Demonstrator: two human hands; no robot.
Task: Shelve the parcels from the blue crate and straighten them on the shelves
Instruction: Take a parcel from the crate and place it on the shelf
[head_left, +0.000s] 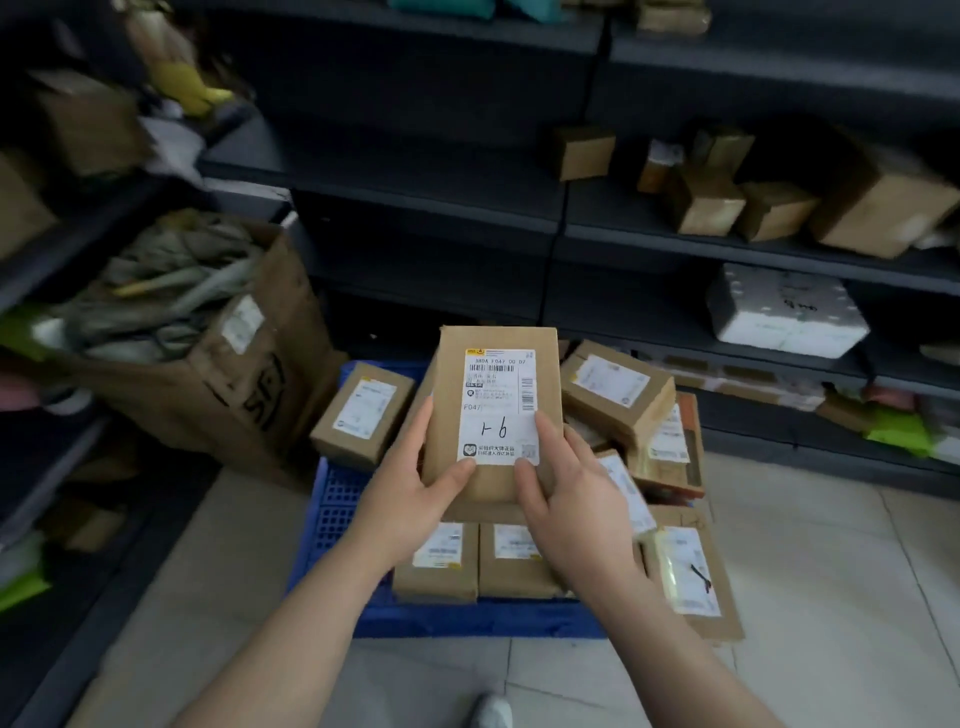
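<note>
The fingers (549, 434) of the right hand (569, 509) and of the left hand (410, 499) are clamped on the lower end of a flat brown cardboard parcel (449, 400), with both thumbs pressed on its face at the foot of the white shipping label (501, 415), which bears a handwritten mark. The parcel is held upright above the blue plastic lattice crate (337, 501), which sits on the pale tiled floor (831, 571); it is not yet on any shelf. The crate holds at least six more labelled brown boxes (441, 558), piled loosely, with some leaning over its rim, so most of the shelving looks to be left. On the dark grey metal shelves (431, 208), the right bay carries a cluster of small brown cartons (706, 205) set at differing angles, which probably need straightening, and a white foam box (784, 312) sits one level lower. At the left stands a large open brown carton (260, 384) stuffed with grey mailer bags (171, 280).
</note>
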